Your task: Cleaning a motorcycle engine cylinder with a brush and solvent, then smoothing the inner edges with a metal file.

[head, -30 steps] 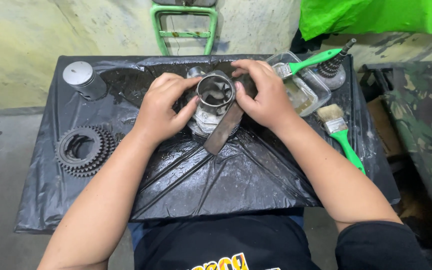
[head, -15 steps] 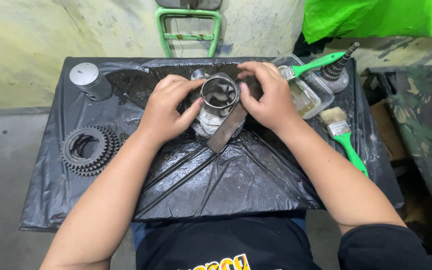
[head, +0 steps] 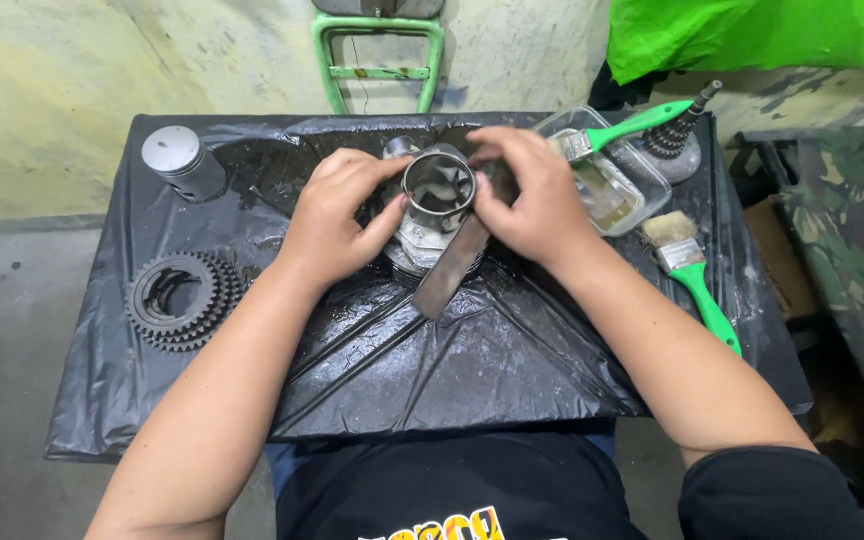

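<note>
Both my hands hold a short metal sleeve (head: pixel 439 186), a shiny open ring, over the middle of a table covered in black plastic sheet (head: pixel 472 360). My left hand (head: pixel 337 215) grips its left side, my right hand (head: pixel 527 195) its right side. Under the sleeve sits a grey metal engine part (head: pixel 417 250), and a flat metal bar (head: pixel 449 272) slants down from it toward me. The sheet looks wet and shiny around these parts.
A grey piston (head: pixel 182 162) stands at the back left. Stacked toothed gear plates (head: pixel 184 298) lie at the left edge. A clear tray (head: pixel 612 190) with a green-handled brush (head: pixel 632 128) is back right; another green brush (head: pixel 692 275) lies near it. A green metal frame (head: pixel 377 55) stands behind.
My hands and the sleeve stay in nearly the same place. The fingers have shifted slightly around the ring.
</note>
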